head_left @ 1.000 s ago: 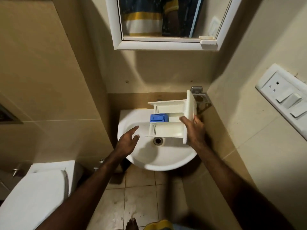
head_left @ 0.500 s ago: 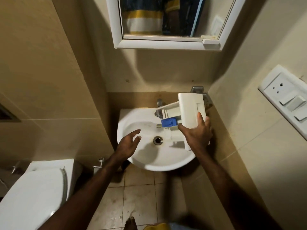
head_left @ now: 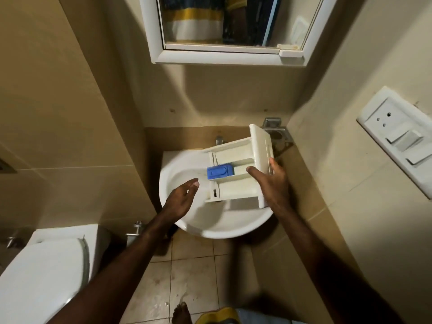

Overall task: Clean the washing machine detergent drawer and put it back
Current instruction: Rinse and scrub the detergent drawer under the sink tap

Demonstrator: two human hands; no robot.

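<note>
White plastic, the drawer (head_left: 236, 174) hung over the basin (head_left: 224, 220), tilted so its open compartments faced up and its front panel sat at three o'clock. The right hand (head_left: 272, 185) gripped that panel end, thumb pressed inside the tray and fingers wrapped behind the panel; holding it there probably kept the compartments clear for rinsing and let any drips fall into the basin rather than onto the floor. The left hand (head_left: 182, 197) hovered just beside the drawer's nine o'clock end, fingers loosely extended and holding nothing, seemingly ready to steady or scrub it. A tap (head_left: 219, 139) stood at twelve o'clock, partly hidden behind the drawer, with no water visible from it.

Counted: one drawer, one blue insert (head_left: 219, 172) in its middle channel, three compartments, one basin, one tap, two hands. Cleaning looked barely begun, and refitting remained undone.
</note>
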